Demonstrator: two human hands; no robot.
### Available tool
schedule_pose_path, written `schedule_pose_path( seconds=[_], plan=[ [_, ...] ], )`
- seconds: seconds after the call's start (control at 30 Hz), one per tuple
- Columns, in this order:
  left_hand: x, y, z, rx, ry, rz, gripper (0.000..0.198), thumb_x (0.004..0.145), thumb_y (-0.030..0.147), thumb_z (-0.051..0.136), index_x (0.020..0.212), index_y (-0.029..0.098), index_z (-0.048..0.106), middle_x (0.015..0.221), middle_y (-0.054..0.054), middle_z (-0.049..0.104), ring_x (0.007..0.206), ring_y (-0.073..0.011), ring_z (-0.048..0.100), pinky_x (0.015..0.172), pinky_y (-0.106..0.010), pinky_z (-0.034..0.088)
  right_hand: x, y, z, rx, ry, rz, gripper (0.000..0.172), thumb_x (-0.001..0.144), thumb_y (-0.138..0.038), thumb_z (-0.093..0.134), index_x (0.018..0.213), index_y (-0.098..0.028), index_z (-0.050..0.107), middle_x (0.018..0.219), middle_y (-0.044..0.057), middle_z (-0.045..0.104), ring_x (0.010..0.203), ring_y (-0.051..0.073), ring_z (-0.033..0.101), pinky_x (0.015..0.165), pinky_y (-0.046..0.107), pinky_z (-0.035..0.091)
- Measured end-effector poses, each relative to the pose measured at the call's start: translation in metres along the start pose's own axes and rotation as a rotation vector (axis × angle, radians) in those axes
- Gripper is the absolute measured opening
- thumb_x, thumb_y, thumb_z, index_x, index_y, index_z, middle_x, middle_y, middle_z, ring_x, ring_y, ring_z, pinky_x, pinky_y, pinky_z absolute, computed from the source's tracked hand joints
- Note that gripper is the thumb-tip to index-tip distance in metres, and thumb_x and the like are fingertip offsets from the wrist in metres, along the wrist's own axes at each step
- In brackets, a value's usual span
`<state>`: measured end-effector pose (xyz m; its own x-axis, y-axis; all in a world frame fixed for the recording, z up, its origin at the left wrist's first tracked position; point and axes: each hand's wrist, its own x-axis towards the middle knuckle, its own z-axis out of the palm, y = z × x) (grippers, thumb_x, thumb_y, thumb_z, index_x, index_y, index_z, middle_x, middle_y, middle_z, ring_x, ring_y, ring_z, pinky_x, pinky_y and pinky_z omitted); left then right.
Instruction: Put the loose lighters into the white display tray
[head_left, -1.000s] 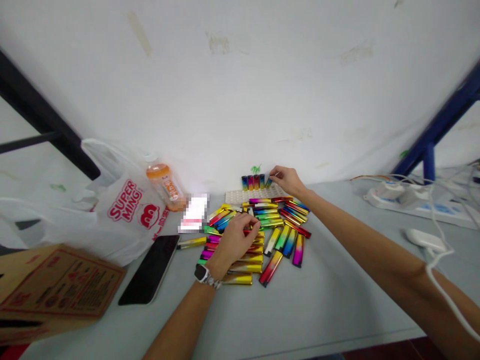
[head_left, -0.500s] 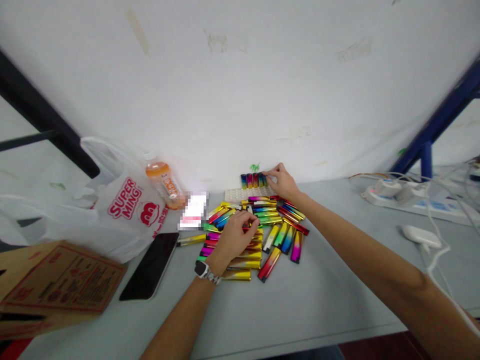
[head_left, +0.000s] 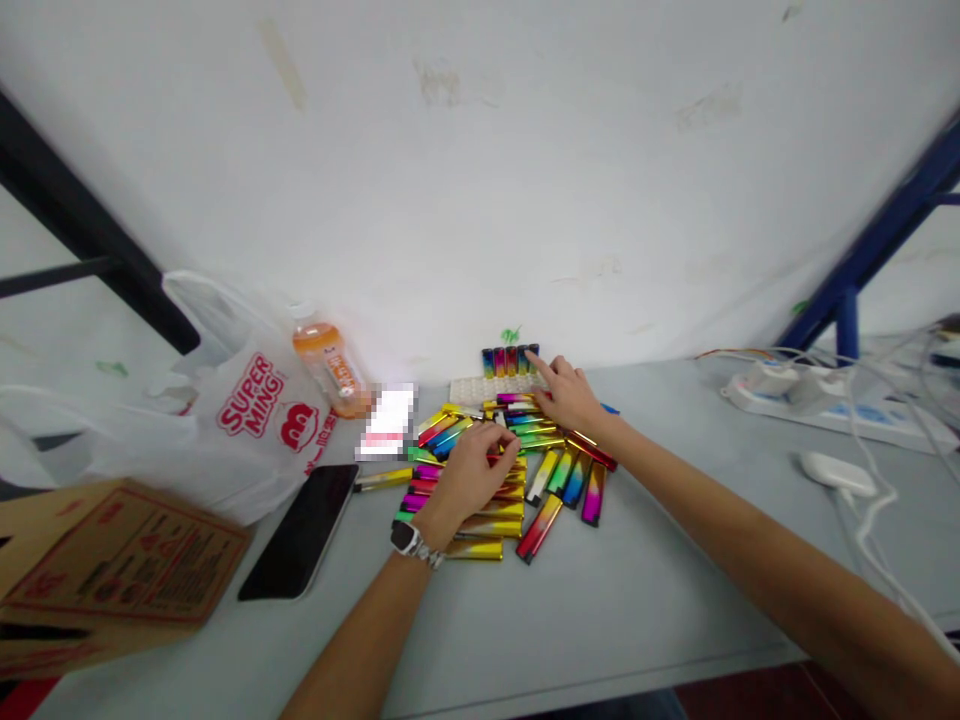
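Observation:
Several shiny, multicoloured lighters [head_left: 511, 361] stand upright side by side at the back of a white tray with a bumpy, gridded surface [head_left: 469, 391], close to the wall. My right hand [head_left: 576, 400] has its index finger stretched toward the rightmost one, touching or almost touching its top; it holds nothing. A heap of loose metallic lighters [head_left: 544, 437] lies in front of the tray. Over the heap's left part rests my left hand [head_left: 474, 468], fingers curled and thumb near the index fingertip. Whatever may be inside that curl is hidden. A watch [head_left: 405, 539] is on the left wrist.
To the left lie a black phone [head_left: 300, 535], a blurred-out bright rectangle [head_left: 386, 422], an orange drink bottle [head_left: 330, 365], a white plastic bag [head_left: 217, 430] and a cardboard box [head_left: 127, 570]. On the right are a power strip [head_left: 832, 405], cables and a white plug-like piece [head_left: 838, 474].
My right hand has drawn slightly back and down from the upright row, its pinch opened into a pointing finger. The rightmost lighter now stands free in the row. My left hand has stayed put.

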<state>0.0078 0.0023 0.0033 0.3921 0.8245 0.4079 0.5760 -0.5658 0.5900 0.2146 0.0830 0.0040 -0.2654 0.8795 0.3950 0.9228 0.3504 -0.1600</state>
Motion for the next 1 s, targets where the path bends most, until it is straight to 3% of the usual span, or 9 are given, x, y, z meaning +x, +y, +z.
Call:
schedule_pose_path(
  seconds=[0.13,0.27,0.4,0.53,0.6,0.7,0.8,0.9,1.0],
  plan=[
    [0.0,0.003,-0.001,0.007,-0.006,0.004,0.019,0.094,0.03,0.053,0.079,0.019,0.06,0.082,-0.003,0.064,0.084,-0.0197,0.059,0.08,-0.034,0.045,-0.015,-0.018,-0.009,0.047,-0.01,-0.114,0.037,0.082,-0.028,0.056,0.117,-0.019,0.063,0.109,0.013,0.055,0.108,0.028,0.049,0.093,0.04,0.035],
    [0.0,0.002,-0.001,0.004,0.002,0.003,0.02,0.094,0.03,0.052,0.079,0.019,0.06,0.08,-0.003,0.063,0.084,-0.0199,0.059,0.079,-0.034,0.046,-0.014,-0.027,-0.012,-0.003,-0.079,-0.109,0.024,0.074,-0.028,0.061,0.095,-0.018,0.067,0.101,0.013,0.058,0.104,0.03,0.05,0.09,0.041,0.035],
    [0.001,-0.001,0.0,-0.014,0.038,-0.012,0.018,0.094,0.03,0.052,0.084,0.019,0.062,0.082,-0.003,0.065,0.083,-0.0196,0.06,0.08,-0.034,0.047,-0.006,-0.029,-0.012,-0.011,-0.141,-0.12,0.02,0.075,-0.03,0.063,0.09,-0.017,0.067,0.097,0.013,0.062,0.101,0.03,0.052,0.09,0.042,0.035],
    [0.002,-0.004,0.0,-0.068,0.178,-0.079,0.015,0.093,0.029,0.053,0.1,0.019,0.062,0.097,-0.005,0.066,0.086,-0.0179,0.06,0.08,-0.033,0.049,-0.008,-0.028,-0.013,0.07,-0.141,-0.166,0.015,0.083,-0.027,0.061,0.09,-0.017,0.068,0.094,0.01,0.064,0.096,0.026,0.056,0.089,0.04,0.035],
    [0.003,-0.004,0.001,-0.117,0.259,-0.129,0.02,0.092,0.031,0.055,0.106,0.018,0.06,0.103,-0.007,0.065,0.088,-0.0178,0.06,0.08,-0.032,0.05,-0.013,-0.029,-0.014,0.23,-0.094,-0.164,0.016,0.087,-0.029,0.06,0.092,-0.018,0.07,0.092,0.008,0.063,0.091,0.023,0.057,0.086,0.037,0.038],
    [0.005,0.001,0.004,-0.295,0.348,-0.226,0.031,0.093,0.042,0.054,0.111,0.017,0.057,0.112,-0.01,0.064,0.099,-0.0191,0.061,0.086,-0.033,0.05,-0.024,-0.034,-0.014,0.639,-0.021,-0.134,0.018,0.088,-0.034,0.064,0.09,-0.018,0.071,0.086,0.004,0.062,0.082,0.018,0.057,0.077,0.031,0.042],
    [0.008,0.008,0.01,-0.555,0.333,-0.29,0.044,0.097,0.054,0.04,0.116,0.018,0.057,0.12,-0.01,0.064,0.115,-0.0203,0.058,0.1,-0.035,0.045,-0.036,-0.045,-0.011,0.916,0.07,-0.092,0.02,0.085,-0.04,0.069,0.085,-0.02,0.072,0.086,0.003,0.061,0.084,0.017,0.058,0.08,0.032,0.045],
    [0.012,0.015,0.018,-0.846,0.25,-0.326,0.06,0.096,0.064,0.029,0.117,0.018,0.06,0.119,-0.01,0.066,0.114,-0.0211,0.06,0.101,-0.036,0.045,-0.046,-0.058,-0.006,0.954,0.192,0.014,0.023,0.079,-0.045,0.074,0.081,-0.022,0.075,0.091,0.004,0.057,0.092,0.019,0.056,0.086,0.035,0.045],
    [0.015,0.021,0.022,-1.033,0.2,-0.339,0.067,0.093,0.07,0.027,0.111,0.018,0.064,0.106,-0.009,0.071,0.107,-0.0219,0.063,0.096,-0.035,0.047,-0.053,-0.067,-0.008,0.937,0.254,0.067,0.024,0.076,-0.046,0.076,0.087,-0.024,0.076,0.092,0.005,0.054,0.095,0.022,0.054,0.089,0.038,0.046]
  ],
)
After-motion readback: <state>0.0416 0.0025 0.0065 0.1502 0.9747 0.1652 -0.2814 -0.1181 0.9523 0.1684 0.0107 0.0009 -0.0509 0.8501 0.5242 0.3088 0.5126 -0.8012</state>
